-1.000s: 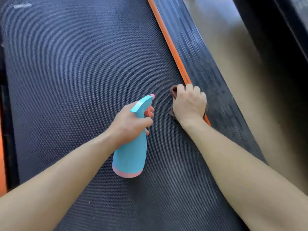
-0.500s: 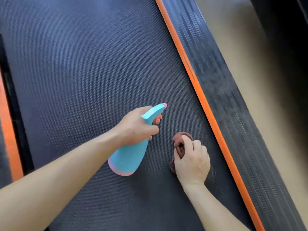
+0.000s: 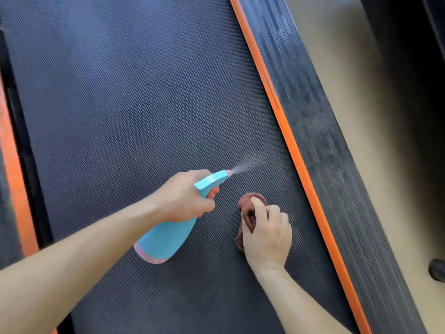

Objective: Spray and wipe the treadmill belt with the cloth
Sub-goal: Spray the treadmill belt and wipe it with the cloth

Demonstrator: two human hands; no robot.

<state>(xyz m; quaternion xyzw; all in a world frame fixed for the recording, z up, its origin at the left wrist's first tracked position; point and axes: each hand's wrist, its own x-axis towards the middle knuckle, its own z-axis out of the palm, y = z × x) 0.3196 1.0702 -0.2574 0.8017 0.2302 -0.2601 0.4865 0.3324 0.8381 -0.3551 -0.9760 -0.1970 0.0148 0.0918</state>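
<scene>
1. Nearest the camera, the right hand (image 3: 267,235) presses a bunched reddish-brown cloth (image 3: 250,208) onto the treadmill belt (image 3: 132,92). Its grip is curled round the cloth, which peeks out past the fingertips. Parking it there, beside the spray zone, probably keeps it ready to wipe as soon as liquid lands
2. Just left of it, the left hand (image 3: 185,196) has its grip closed round the neck of the blue spray bottle (image 3: 166,239), with a finger on the trigger under the head. The bottle is tilted, its pink-banded base toward the person and its nozzle aimed forward and to the right, low over the belt
3. Beyond the nozzle a thin mist (image 3: 245,165) fans out over the belt's right part, ahead of the cloth, so the wetted patch appears to fall in the cloth's path
4. Farther off, the dark textured belt runs on, bordered on its right by an orange stripe (image 3: 289,141), a ribbed black side rail (image 3: 320,131) and tan floor (image 3: 349,92)
</scene>
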